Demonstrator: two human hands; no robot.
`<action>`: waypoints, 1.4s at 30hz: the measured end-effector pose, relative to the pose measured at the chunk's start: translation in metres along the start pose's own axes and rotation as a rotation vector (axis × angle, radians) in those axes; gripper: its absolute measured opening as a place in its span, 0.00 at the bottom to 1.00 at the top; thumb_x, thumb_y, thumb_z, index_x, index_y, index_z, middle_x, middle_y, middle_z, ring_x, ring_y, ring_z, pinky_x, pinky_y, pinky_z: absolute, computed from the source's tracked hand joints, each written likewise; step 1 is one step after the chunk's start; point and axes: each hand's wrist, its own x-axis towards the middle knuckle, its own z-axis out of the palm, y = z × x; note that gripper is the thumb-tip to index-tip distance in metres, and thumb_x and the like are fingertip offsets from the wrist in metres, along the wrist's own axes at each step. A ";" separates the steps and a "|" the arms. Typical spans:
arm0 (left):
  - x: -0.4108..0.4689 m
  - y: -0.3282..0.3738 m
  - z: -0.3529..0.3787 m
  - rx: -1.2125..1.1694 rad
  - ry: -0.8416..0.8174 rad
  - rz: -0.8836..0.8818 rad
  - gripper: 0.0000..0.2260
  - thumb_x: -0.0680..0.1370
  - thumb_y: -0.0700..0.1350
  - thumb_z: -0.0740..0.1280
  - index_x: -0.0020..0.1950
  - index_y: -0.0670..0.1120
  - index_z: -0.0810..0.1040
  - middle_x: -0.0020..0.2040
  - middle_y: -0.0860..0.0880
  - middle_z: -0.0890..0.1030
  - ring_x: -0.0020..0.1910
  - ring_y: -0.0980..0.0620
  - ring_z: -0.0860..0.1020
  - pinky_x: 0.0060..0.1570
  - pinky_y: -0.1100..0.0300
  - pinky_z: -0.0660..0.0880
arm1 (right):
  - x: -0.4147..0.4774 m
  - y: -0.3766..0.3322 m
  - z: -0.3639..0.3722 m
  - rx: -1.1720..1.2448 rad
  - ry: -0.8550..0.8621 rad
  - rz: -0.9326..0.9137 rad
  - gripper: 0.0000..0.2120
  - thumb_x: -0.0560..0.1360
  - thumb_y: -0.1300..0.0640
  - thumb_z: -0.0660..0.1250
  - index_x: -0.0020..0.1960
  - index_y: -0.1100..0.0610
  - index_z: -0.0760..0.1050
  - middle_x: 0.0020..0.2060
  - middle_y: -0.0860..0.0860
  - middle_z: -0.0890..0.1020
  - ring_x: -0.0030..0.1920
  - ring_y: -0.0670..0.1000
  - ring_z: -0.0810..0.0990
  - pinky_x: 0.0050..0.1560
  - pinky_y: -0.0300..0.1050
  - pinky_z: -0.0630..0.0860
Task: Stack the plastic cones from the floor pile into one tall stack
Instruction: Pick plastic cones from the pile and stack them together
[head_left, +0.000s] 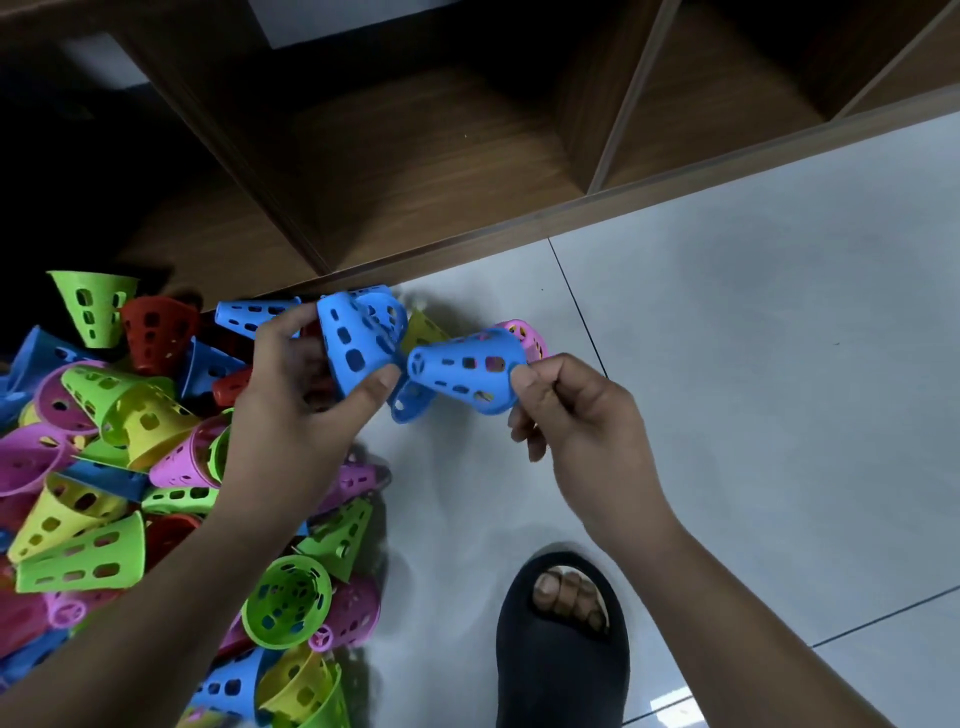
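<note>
Two blue cones held just clear of the floor, ready for nesting
My left hand (291, 395) grips the first blue cone (353, 343) between thumb and curled fingers; my right hand (571, 415) pinches the second blue cone (467, 371) at its wide rim, with the narrow tip pointing toward the first. The two cones lie just beside each other above the grey floor (727, 364), at the edge of the loose pile (104, 467). No tall stack is visible yet. To nest them well, I judge that I should line up both axes, turn one open rim to face the other's tip, and slide home without forcing. A wooden shelf unit (415, 156) stands behind; my slipper (561, 665) is below
</note>
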 end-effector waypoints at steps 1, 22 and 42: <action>0.000 0.005 0.002 -0.039 0.003 0.013 0.33 0.75 0.58 0.76 0.76 0.55 0.67 0.60 0.54 0.85 0.57 0.53 0.86 0.57 0.45 0.83 | 0.003 -0.002 -0.001 0.036 0.015 0.001 0.12 0.84 0.57 0.67 0.45 0.62 0.78 0.35 0.56 0.82 0.35 0.50 0.78 0.36 0.45 0.75; 0.023 0.009 0.082 0.277 -0.215 0.281 0.25 0.74 0.48 0.78 0.70 0.55 0.76 0.62 0.61 0.80 0.62 0.61 0.77 0.62 0.66 0.72 | 0.007 0.051 0.002 -0.027 -0.010 0.477 0.07 0.81 0.59 0.67 0.49 0.61 0.82 0.38 0.54 0.87 0.35 0.50 0.81 0.34 0.45 0.75; 0.033 -0.089 0.021 0.837 -0.111 0.118 0.22 0.80 0.68 0.64 0.63 0.52 0.73 0.43 0.47 0.83 0.39 0.40 0.84 0.38 0.49 0.82 | 0.047 0.069 0.080 -0.539 -0.270 0.093 0.41 0.78 0.53 0.66 0.82 0.38 0.46 0.34 0.52 0.82 0.40 0.57 0.82 0.48 0.58 0.82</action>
